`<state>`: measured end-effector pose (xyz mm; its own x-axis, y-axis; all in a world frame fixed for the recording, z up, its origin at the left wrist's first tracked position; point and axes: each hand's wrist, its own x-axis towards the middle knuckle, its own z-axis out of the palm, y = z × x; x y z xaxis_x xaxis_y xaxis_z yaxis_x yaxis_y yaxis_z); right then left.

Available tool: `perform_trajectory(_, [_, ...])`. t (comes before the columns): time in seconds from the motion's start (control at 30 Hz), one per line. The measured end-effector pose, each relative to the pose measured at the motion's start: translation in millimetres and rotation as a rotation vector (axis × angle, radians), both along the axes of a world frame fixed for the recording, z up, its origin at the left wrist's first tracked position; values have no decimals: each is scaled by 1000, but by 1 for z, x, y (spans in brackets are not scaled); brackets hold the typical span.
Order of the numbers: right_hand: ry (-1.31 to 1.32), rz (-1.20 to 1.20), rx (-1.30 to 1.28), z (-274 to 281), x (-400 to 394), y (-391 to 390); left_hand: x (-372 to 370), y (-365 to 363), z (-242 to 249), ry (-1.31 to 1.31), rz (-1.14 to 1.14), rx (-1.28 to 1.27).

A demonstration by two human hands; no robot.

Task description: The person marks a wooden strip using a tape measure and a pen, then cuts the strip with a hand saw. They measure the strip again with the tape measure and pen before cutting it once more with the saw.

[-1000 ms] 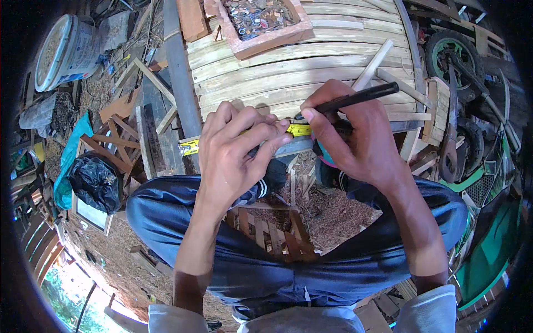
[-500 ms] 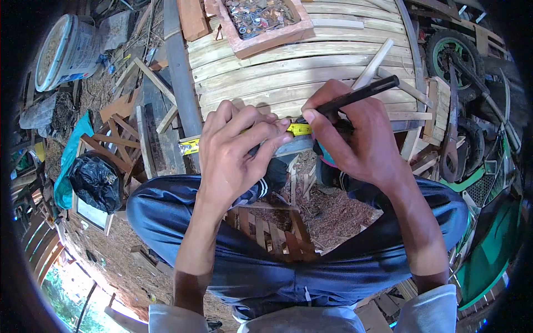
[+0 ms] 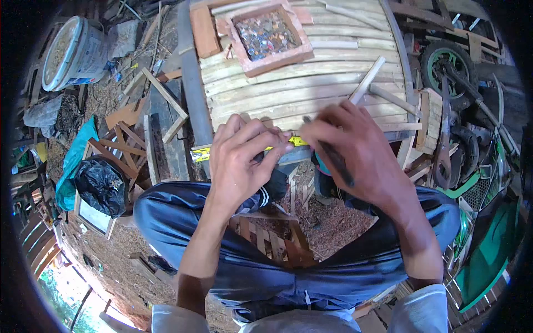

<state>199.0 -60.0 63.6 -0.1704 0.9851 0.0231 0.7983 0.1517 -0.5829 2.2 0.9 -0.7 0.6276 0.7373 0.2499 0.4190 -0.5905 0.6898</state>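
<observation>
Head view shows left hand (image 3: pixel 239 155) clamped on tape (image 3: pixel 298 141) by table edge (image 3: pixel 294 155), right hand (image 3: pixel 363 152) around pen (image 3: pixel 340 167), open slats (image 3: pixel 255 100) beyond.

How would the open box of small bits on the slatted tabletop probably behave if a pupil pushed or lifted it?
The box would likely stay stiff, given its thick rim. It may feel heavy, since small bits cover its floor. Low and broad on the slatted tabletop, it seems unlikely to tip, but tilting could spill those loose contents.
</observation>
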Motion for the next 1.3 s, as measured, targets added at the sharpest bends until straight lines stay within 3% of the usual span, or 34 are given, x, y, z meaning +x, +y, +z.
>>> perform_trajectory(0.07, [-178, 31, -179, 20, -1, -13, 1, -1, 2, -14, 18, -14])
perform_trajectory(0.2, [-272, -60, -165, 27, -11, -36, 2, -1, 8, -36, 23, -38])
perform_trajectory(0.5, [12, -131, -62, 18, -9, -36, -7, -3, 13, -33, -43, -22])
perform_trajectory(0.57, [36, -128, -3, 15, -7, -38, -6, -3, 16, -91, -40, 46])
perform_trajectory(0.9, [85, -123, 111, 56, -4, -27, -29, 13, 65, 113, 69, 326])
perform_trajectory(1.03, [198, -73, 253, 60, -4, -17, -33, 21, 90, -14, 115, 242])
perform_trajectory(1.17, [306, -5, 359, 75, -14, 1, -3, 16, 110, -227, 221, -97])
perform_trajectory(1.3, [284, 16, 444, 80, -21, 27, 10, 33, 109, -527, 188, -311])
